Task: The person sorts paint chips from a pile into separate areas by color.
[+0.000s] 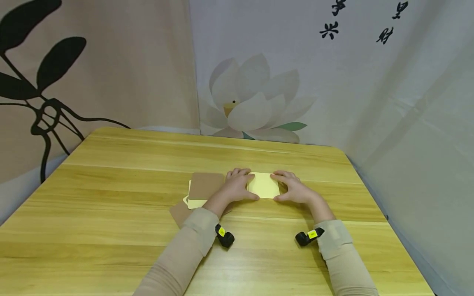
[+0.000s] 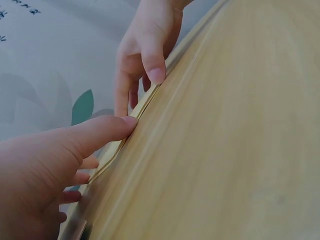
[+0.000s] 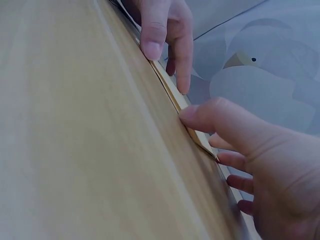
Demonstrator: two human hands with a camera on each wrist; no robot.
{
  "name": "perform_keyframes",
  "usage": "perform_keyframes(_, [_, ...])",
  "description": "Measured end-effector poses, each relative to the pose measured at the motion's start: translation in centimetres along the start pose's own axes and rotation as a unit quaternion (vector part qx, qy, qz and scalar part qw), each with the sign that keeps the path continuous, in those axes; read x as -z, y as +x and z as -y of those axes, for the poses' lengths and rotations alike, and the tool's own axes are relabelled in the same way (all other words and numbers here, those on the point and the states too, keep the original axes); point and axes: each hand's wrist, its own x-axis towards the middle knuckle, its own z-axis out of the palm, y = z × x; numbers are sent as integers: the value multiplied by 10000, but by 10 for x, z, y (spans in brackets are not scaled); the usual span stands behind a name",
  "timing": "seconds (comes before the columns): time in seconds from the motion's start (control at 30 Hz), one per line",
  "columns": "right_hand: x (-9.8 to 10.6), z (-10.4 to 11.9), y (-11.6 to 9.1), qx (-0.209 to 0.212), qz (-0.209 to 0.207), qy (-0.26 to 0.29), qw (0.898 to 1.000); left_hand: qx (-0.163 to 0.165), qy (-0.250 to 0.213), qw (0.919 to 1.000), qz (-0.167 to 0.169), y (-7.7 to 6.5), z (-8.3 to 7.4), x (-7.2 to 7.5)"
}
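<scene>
A thin layer of pale yellow square cards [image 1: 263, 186] lies flat on the wooden table, pale face up. My left hand [image 1: 237, 187] holds its left side, thumb at the near corner and index finger at the far corner. On the opposite side my right hand [image 1: 296, 190] grips it the same way. In the left wrist view, both thumbs touch the near edge of the cards [image 2: 111, 159]. More than one layer shows along that edge in the right wrist view, where the cards [image 3: 172, 92] look slightly parted.
Left of my hands lies a loose pile with a brown square card [image 1: 205, 186] on top. A pale card [image 1: 196, 204] sticks out beneath it, and another brown card [image 1: 180, 213] lies askew, partly behind my left forearm. A printed curtain [image 1: 255, 94] hangs behind the table [image 1: 111, 246].
</scene>
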Motion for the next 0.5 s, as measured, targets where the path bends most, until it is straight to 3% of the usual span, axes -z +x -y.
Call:
perform_keyframes(0.27, [0,1,-1,-52,49,-14,10000,-28,-113,9999,-49,-2,2,2])
perform_keyframes(0.5, [2,9,-2,-101,-268,95,9995,-118,-25,9996,-267,-7,-3,16])
